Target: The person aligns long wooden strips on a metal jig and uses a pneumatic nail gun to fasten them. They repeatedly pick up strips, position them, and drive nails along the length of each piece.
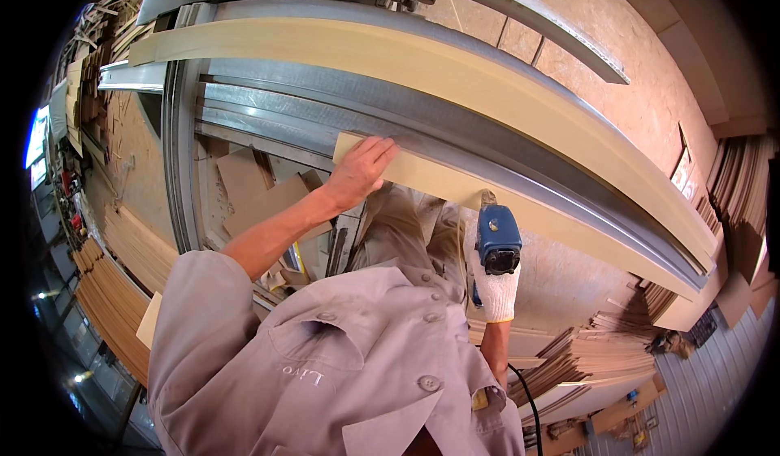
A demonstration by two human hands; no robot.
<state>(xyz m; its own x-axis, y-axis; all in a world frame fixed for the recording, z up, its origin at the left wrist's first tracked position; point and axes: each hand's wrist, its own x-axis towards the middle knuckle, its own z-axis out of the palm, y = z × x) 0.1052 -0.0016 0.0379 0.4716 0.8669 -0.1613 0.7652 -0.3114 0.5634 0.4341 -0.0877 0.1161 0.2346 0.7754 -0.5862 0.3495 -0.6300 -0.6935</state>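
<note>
A long, pale wooden board (431, 175) runs in front of me, from near the middle out to the far right, along the near side of a metal frame. My left hand (366, 167) is bare and grips this board close to its left end, fingers laid across the top face. My right hand (494, 293) wears a white knitted glove and is closed around a blue corded power tool (498, 241). The tool's narrow metal head meets the near edge of the board; their exact contact is hard to see. Most of the right fingers are hidden.
Beyond the board lie the metal frame's rails (276, 119) and a second long pale board (325, 37). A black cord (532, 399) hangs by my right arm. Stacked brown panels (114, 310) stand at left, with more stacked sheets (585, 358) at right. Offcuts (244, 180) lie beneath the frame.
</note>
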